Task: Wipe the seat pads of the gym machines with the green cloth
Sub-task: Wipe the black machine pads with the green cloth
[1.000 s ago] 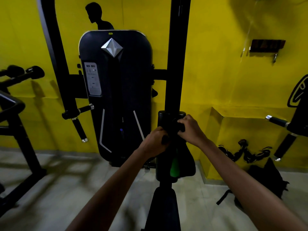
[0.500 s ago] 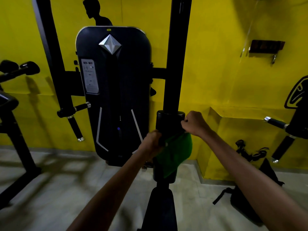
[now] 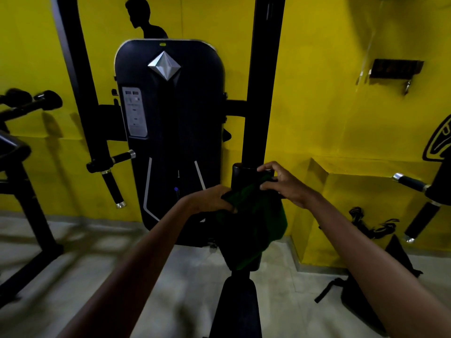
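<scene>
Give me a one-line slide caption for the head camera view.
Both hands, left hand and right hand, hold the green cloth against a black pad on the gym machine.

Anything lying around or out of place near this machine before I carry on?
A black bag lies slumped on the floor to the right, and tangled black straps lie against the yellow wall. Nothing looks spilled or damaged.

- Left hand (image 3: 210, 200): forearm extended forward, fingers curled, gripping the green cloth (image 3: 258, 220).
- Right hand (image 3: 284, 185): arm extended, fingertips pinching the cloth's upper edge.
</scene>
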`<state>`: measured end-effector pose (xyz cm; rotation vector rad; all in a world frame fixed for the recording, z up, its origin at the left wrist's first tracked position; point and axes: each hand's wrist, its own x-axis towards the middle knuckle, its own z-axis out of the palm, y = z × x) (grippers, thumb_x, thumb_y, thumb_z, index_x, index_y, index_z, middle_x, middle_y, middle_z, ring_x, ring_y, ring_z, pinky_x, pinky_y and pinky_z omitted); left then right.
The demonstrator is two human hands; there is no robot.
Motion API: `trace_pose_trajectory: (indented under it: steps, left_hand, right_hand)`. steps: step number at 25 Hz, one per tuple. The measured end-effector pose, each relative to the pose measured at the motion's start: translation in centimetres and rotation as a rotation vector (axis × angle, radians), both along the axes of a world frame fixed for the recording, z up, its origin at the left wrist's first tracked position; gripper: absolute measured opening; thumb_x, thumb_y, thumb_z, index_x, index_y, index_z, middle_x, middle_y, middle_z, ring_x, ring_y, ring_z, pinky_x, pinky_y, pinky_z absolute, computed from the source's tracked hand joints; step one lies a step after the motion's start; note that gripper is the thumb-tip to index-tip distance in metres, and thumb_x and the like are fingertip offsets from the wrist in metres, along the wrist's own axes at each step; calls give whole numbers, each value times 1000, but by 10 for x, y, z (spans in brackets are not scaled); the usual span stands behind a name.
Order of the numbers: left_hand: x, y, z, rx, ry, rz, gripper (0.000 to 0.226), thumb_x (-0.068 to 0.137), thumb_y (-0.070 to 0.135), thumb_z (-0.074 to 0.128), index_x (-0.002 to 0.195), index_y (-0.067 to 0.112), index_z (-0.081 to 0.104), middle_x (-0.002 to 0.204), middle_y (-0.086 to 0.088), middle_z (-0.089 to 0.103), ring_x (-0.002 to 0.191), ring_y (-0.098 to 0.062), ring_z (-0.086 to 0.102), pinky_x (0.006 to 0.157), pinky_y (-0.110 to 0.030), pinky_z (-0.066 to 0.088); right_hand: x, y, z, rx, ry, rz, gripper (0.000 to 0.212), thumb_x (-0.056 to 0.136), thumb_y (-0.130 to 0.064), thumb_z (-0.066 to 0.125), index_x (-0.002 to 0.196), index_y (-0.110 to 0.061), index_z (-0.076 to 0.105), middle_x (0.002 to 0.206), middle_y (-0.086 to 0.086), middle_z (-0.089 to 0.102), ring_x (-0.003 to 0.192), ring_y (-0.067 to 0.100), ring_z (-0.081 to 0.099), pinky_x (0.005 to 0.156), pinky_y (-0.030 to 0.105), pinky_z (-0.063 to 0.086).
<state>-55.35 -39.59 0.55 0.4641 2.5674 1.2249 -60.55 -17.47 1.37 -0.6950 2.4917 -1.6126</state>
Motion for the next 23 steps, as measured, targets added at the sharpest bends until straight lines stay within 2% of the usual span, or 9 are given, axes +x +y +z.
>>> trace_pose_trajectory:
  steps: [2,4,9,12,15,17,19,21,23]
  left_hand:
    - [7,2,0,181,-125,47,38,86,5,64,122,11,53,110,-4,63,96,-14,63,82,-23,54]
    - [11,6,-4,273,-142,41,34,87,7,64,117,19,54,105,4,64,92,-8,64,77,-19,54]
    - [11,9,-15,522,9,133,38,87,7,64,122,11,52,106,0,66,95,-11,67,73,-19,55]
    - [12,3,-14,777,-17,294,36,86,7,65,120,11,55,107,-8,67,91,-18,68,74,-31,59]
    - [11,0,-15,927,-43,361,42,86,6,64,126,12,52,114,-13,65,97,-26,66,79,-38,58]
    - [14,-2,-15,951,-81,361,37,88,4,60,124,11,52,113,-13,65,94,-25,66,74,-35,59]
    - [17,-8,-19,916,-115,351,34,88,0,58,122,5,53,110,-14,65,89,-22,67,69,-31,59]
    - [15,-9,-26,877,-111,418,43,86,0,62,126,-1,47,116,-18,62,89,-23,67,66,-31,59]
    - [15,-8,-30,850,-48,544,57,85,-1,65,131,9,34,119,-14,53,90,-23,63,62,-31,57]
  right_hand:
    - [2,-2,0,-122,-85,31,52,83,-3,67,126,-24,47,110,15,61,101,30,62,80,39,56]
    - [4,-9,3,-96,-63,52,56,79,-3,71,127,-22,48,111,15,62,104,32,62,88,44,54]
    - [13,-14,11,-54,53,-137,64,76,-31,76,131,-20,45,112,8,62,99,21,62,71,27,50]
    - [32,-1,-18,-229,-417,-225,68,66,-57,75,119,-18,58,114,16,61,93,24,59,72,30,50]
    - [55,-14,-49,-543,-663,16,47,78,-41,67,114,-12,65,110,14,68,101,32,65,90,43,50]
    - [50,-24,-52,-625,-579,9,49,78,-21,68,124,-6,58,116,17,66,104,33,65,90,44,51]
    - [39,-27,-46,-642,-448,-102,55,77,-4,69,130,-13,52,122,18,62,100,33,64,84,44,53]
    - [30,-24,-42,-623,-351,-146,68,81,1,65,137,-29,42,128,11,55,106,31,60,84,44,53]
    - [33,-23,-42,-546,-333,-35,61,83,1,63,134,-29,48,131,6,55,111,27,59,90,43,52]
